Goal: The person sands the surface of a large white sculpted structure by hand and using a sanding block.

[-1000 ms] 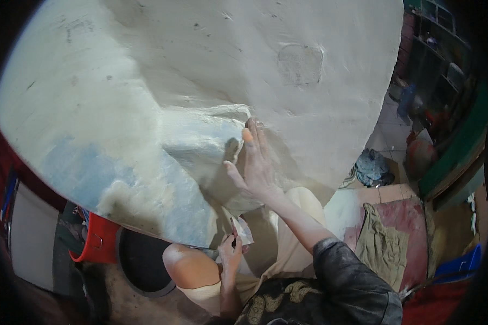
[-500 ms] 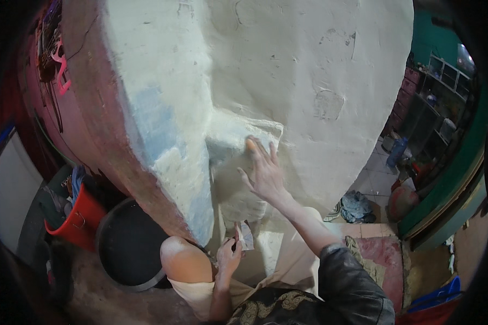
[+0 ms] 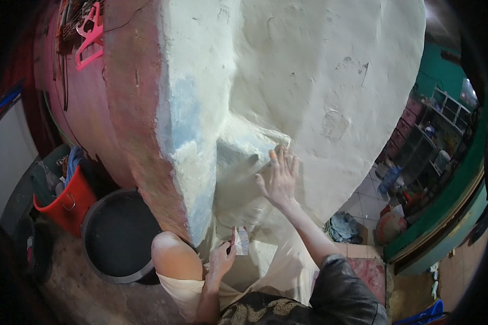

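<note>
- The right hand's (image 3: 281,181) fingers are standing apart, holding nothing, their tips apparently resting on the pale wall (image 3: 282,70)
- The raised ridge (image 3: 263,131) is running from near those fingertips toward ten o'clock; keeping the pads flat and pressing lightly is probably telling more than digging in
- The left hand (image 3: 221,260) is sitting at seven o'clock from the right one, its fingers gripping a flat pale piece (image 3: 241,242); holding that steady, edge off the wall, seems wise
- The black tub (image 3: 119,235) is standing between nine and ten o'clock from the left hand
- The red bucket (image 3: 68,197) is tilting at ten o'clock from the tub
</note>
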### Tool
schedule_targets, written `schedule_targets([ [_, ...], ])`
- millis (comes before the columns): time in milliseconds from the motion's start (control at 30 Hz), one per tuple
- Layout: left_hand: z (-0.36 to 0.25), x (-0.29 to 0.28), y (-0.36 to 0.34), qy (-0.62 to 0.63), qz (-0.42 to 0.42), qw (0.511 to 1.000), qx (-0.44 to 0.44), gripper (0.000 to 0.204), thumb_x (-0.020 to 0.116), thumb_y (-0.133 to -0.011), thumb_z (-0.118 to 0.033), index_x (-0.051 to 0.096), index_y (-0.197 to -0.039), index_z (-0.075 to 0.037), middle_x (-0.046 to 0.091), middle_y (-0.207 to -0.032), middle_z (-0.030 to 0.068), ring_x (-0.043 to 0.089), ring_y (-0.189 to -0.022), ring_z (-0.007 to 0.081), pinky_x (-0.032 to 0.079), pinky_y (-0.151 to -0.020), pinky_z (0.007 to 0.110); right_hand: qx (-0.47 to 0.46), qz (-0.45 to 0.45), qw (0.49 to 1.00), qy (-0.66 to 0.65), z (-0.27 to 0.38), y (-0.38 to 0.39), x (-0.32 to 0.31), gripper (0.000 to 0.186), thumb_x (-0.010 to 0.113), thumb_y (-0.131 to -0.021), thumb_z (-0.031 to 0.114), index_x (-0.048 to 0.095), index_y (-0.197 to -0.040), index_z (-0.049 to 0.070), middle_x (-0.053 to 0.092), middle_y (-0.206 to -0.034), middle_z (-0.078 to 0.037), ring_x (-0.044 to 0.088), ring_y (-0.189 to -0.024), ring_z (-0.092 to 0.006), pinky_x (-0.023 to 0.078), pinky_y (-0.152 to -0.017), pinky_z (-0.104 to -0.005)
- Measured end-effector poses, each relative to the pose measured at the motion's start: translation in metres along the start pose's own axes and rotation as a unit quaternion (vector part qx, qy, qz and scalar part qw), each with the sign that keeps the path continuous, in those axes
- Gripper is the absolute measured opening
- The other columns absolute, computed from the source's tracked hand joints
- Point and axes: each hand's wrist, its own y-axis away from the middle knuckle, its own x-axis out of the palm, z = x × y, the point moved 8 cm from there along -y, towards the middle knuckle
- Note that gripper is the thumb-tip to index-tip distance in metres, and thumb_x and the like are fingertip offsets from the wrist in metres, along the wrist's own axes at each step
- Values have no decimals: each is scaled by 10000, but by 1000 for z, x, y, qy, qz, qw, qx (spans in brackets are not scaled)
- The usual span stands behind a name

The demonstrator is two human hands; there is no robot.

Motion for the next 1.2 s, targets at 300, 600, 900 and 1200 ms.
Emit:
schedule_targets([
  [300, 8, 8, -4, -12, 8, 1000, -3, 234, 561, -861, -229, 610, -835, -1, 592, -842, 196, 578, -779, 400, 444, -670, 469, -73, 32, 986, -146, 60, -64, 15, 770, 549, -866, 451, 251, -1441, 35, 264, -1438, -295, 193, -1381, -412, 126, -1134, -514],
  [600, 8, 11, -4, -30, 2, 999, 15, 284, 544, -878, -293, 616, -864, -19, 593, -786, 192, 589, -758, 398, 447, -667, 461, -99, 28, 993, -59, 23, -79, 4, 780, 499, -878, 521, 243, -1447, 52, 218, -1488, -228, 182, -1396, -374, 154, -1145, -491],
  [900, 19, 24, -4, -48, 59, 997, -18, 318, 514, -895, -317, 616, -889, -16, 609, -825, 181, 602, -790, 364, 455, -707, 442, -244, 86, 960, -106, 41, -103, 0, 835, 476, -865, 596, 220, -1459, 67, 221, -1504, -183, 194, -1396, -352, 166, -1152, -453],
  [1200, 12, 20, -5, -47, 57, 997, -14, 270, 560, -875, -260, 636, -906, -3, 599, -871, 185, 593, -809, 369, 467, -722, 450, -264, 109, 943, -172, 52, -117, 2, 811, 524, -860, 545, 244, -1445, 59, 258, -1479, -211, 226, -1379, -365, 163, -1149, -475],
])
